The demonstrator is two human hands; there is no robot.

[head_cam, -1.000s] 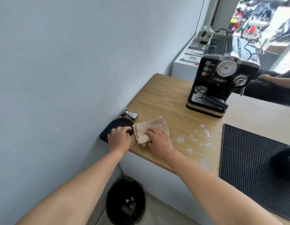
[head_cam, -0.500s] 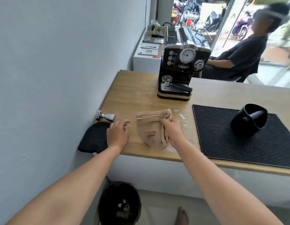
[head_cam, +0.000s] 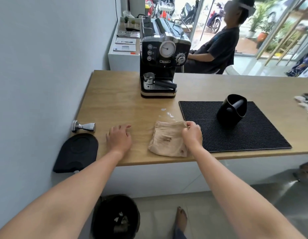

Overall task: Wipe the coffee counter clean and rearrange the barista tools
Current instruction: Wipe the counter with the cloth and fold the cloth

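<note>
A stained beige cloth (head_cam: pixel 167 142) lies flat on the wooden counter (head_cam: pixel 118 100) near its front edge. My right hand (head_cam: pixel 192 133) pinches the cloth's far right corner. My left hand (head_cam: pixel 118 138) rests on the bare wood to the cloth's left, fingers loosely apart, holding nothing. A few wet spots (head_cam: pixel 165 112) sit just beyond the cloth. A metal tamper (head_cam: pixel 83 126) lies on its side by the wall. A black tamping mat (head_cam: pixel 76 152) overhangs the counter's left front corner.
A black espresso machine (head_cam: pixel 162 61) with a portafilter (head_cam: pixel 160 82) stands at the back. A black ribbed bar mat (head_cam: pixel 236 131) on the right carries a black knock box (head_cam: pixel 231 110). A bin (head_cam: pixel 115 218) stands on the floor below. A person (head_cam: pixel 217 45) sits behind the counter.
My right hand has slid the cloth to the right, over the wet spots. My left hand let go of the tamping mat and moved right onto bare wood. The view swung right.
</note>
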